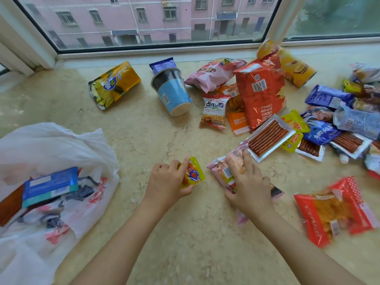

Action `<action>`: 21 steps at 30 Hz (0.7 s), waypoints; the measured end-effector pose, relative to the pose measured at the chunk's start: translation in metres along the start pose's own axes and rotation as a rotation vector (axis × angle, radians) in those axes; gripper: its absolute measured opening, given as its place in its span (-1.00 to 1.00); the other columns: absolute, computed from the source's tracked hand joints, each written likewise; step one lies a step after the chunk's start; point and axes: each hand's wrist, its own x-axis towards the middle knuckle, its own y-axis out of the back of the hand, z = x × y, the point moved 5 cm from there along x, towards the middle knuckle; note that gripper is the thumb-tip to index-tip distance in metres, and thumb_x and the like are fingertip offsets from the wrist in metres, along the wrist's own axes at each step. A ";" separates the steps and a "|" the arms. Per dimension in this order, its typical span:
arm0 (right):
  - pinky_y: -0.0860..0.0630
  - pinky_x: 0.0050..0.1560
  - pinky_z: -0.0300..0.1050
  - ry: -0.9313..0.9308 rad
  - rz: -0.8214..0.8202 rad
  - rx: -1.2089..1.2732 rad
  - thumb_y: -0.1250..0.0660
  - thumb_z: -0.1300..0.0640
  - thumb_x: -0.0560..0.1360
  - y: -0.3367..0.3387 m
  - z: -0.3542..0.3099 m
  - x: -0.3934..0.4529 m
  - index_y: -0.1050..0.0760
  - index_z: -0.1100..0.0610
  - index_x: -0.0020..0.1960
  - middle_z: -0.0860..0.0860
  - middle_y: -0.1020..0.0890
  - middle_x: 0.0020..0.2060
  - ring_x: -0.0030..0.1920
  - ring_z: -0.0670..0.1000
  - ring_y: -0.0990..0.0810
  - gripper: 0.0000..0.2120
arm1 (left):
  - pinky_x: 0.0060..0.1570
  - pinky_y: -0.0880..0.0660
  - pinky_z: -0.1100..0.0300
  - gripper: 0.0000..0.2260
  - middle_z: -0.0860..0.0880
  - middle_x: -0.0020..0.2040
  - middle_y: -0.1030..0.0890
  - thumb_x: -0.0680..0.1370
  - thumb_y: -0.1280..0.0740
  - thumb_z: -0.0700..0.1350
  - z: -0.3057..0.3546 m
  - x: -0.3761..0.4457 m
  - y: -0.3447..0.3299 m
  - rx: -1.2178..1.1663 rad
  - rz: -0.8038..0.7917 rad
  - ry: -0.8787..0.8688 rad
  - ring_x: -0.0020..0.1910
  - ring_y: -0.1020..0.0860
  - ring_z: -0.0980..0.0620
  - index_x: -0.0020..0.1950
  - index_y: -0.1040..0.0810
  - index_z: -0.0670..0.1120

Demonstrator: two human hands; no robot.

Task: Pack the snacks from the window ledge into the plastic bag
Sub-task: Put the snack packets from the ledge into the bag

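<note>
Marble ledge: beige veined stone window ledge [144, 130] carries the snacks, with the window behind.
Left hand: the left hand [167, 181] pinches a small yellow-and-orange foil snack packet [192, 171] between thumb and fingers, lifted just off the stone.
Packet axis: its long side runs from near left to far right, top edge tilted toward the window.
Right hand: the right hand [246, 186] presses down, fingers curled over a pale pink barcode-printed snack pouch [223, 171] that lies flat on the ledge (whether it truly grips is unclear).
Pouch axis: it runs from near the person away to the far right, its far end touching a clear tray of red sausage sticks [267, 138].
Bag: a white plastic bag with red print [82, 192] lies open at the left, well apart from both hands, a blue rectangular wrapper [50, 187] already inside.
Remaining pile: a tall red crisp bag [261, 93] and a tipped blue paper cup [174, 93] lie beyond the hands.
</note>
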 end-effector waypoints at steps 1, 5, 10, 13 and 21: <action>-0.53 -0.14 0.23 0.015 0.005 0.007 -0.48 -0.14 0.20 0.001 -0.002 0.000 -0.32 -0.05 0.45 0.25 -0.30 0.44 0.21 0.31 -0.50 -0.15 | -0.31 -0.46 0.12 -0.39 -0.04 -0.18 -0.62 0.30 -0.29 0.26 -0.001 -0.001 0.000 0.001 0.001 0.005 -0.44 -0.54 -0.06 0.21 -0.60 -0.08; -0.54 -0.19 0.15 0.066 0.049 0.036 -0.54 0.02 0.16 0.007 -0.009 0.000 -0.43 -0.01 0.36 0.26 -0.44 0.34 -0.01 0.27 -0.60 -0.22 | -0.32 -0.46 0.13 -0.35 -0.03 -0.18 -0.62 0.22 -0.45 0.24 -0.005 -0.009 0.003 0.006 0.015 0.027 -0.44 -0.55 -0.05 0.21 -0.60 -0.07; -0.55 -0.28 0.07 0.138 0.086 0.109 -0.58 0.10 0.08 0.017 -0.030 0.000 -0.47 -0.01 0.32 0.22 -0.50 0.30 -0.14 0.25 -0.61 -0.19 | -0.35 -0.44 0.14 -0.40 -0.01 -0.17 -0.62 0.25 -0.42 0.24 -0.019 -0.021 0.014 0.026 0.080 0.044 -0.45 -0.53 -0.05 0.19 -0.61 -0.05; -0.55 -0.29 0.07 0.192 0.094 0.140 -0.59 0.12 0.08 0.021 -0.053 -0.004 -0.48 -0.01 0.32 0.21 -0.49 0.31 -0.13 0.25 -0.61 -0.19 | -0.34 -0.45 0.12 -0.43 -0.02 -0.12 -0.62 0.33 -0.25 0.23 -0.033 -0.036 0.021 0.017 0.114 0.074 -0.41 -0.54 -0.05 0.23 -0.58 -0.05; -0.56 -0.28 0.00 0.343 0.156 0.251 -0.52 0.19 0.07 0.056 -0.145 -0.022 -0.39 -0.06 0.35 0.17 -0.47 0.34 -0.10 0.23 -0.62 -0.14 | -0.25 -0.49 0.06 -0.40 -0.05 -0.03 -0.62 0.41 -0.21 0.26 -0.104 -0.089 0.056 0.056 0.126 0.119 -0.25 -0.59 -0.05 0.32 -0.52 -0.08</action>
